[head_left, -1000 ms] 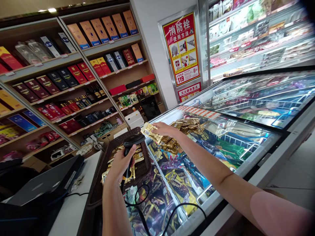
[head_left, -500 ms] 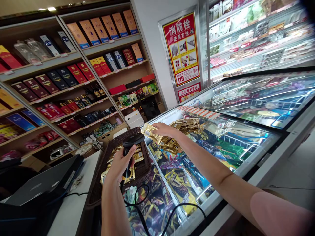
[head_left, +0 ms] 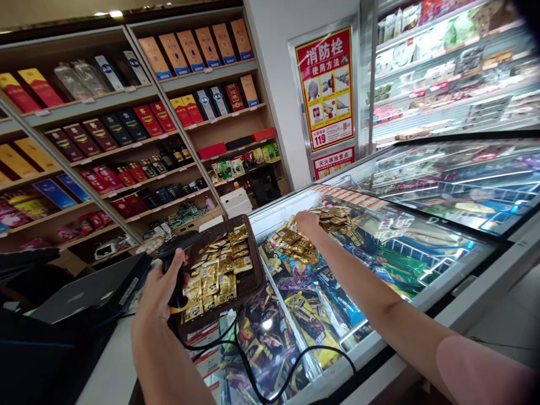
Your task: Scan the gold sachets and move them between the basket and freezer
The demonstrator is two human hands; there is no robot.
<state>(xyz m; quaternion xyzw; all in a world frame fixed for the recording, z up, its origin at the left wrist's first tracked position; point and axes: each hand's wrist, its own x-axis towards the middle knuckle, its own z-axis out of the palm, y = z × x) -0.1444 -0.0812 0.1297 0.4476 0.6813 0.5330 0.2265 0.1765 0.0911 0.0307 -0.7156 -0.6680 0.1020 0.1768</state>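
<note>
My left hand is wrapped round the handle of a black barcode scanner, held at the left side of a brown wicker basket. Rows of small gold packets lie in that basket. On the glass freezer top, more gold packets are heaped loosely in two overlapping piles. My right hand rests at these piles with its fingers curled down; the fingertips are hidden, so what they hold cannot be made out. The scanner's black cable loops across the glass.
Ice-cream packs lie under the freezer glass. A laptop stands on the white counter at left. Behind are shelves of boxed bottles, a red fire-hydrant poster and a chilled display.
My right hand has moved away from the basket's edge, where it held a gold packet, to the piles. My left hand has drawn the scanner left, uncovering the basket's packets. The view has shifted slightly.
</note>
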